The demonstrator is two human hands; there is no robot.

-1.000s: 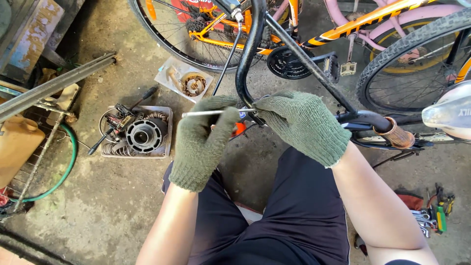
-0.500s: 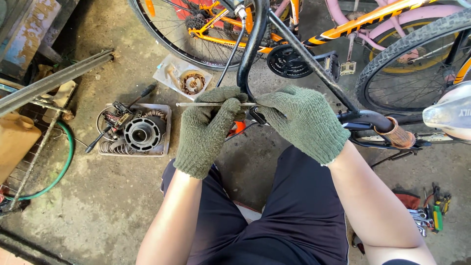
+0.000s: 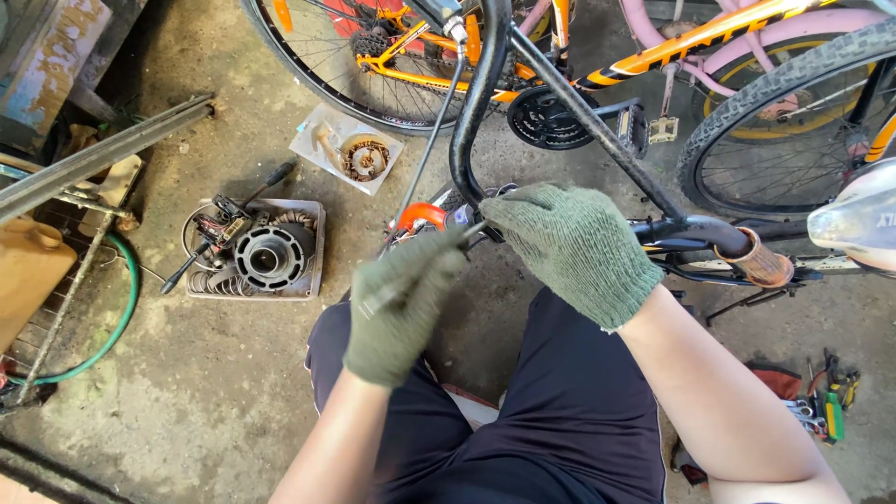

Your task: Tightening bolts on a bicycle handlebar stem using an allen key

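1. My left hand (image 3: 403,306), in a green knit glove, is closed around a thin metal tool (image 3: 420,271). The hand is blurred, so I cannot tell what kind of tool it is; its shaft slants up to the right toward the other hand.
2. My right hand (image 3: 574,250), gloved the same way, is curled shut against the black handlebar tube (image 3: 476,103) near the bottom of its bend. The fingertips meet the tip of the thin tool there. Whether the fingers pinch a small part at that spot, I cannot tell.
3. Just behind both hands sits an orange part (image 3: 417,216) low on the bike, and a thin cable (image 3: 431,140) runs up from it beside the tube.
4. The tube carries on to the right of my right hand, ending in a brown grip (image 3: 758,264).
5. On the concrete floor (image 3: 233,392) to my left lies a square tray (image 3: 308,245) holding a finned engine cylinder (image 3: 266,257) and loose small parts, with a screwdriver (image 3: 224,245) lying across its corner.
6. Beyond the tray is a clear bag (image 3: 322,140) with a round wound coil (image 3: 365,159) on it.
7. A green hose (image 3: 119,313) curves at far left.
8. An orange bicycle (image 3: 439,70) stands beyond the tube, well apart from my hands.
9. Hand tools (image 3: 826,406) lie by my right knee.
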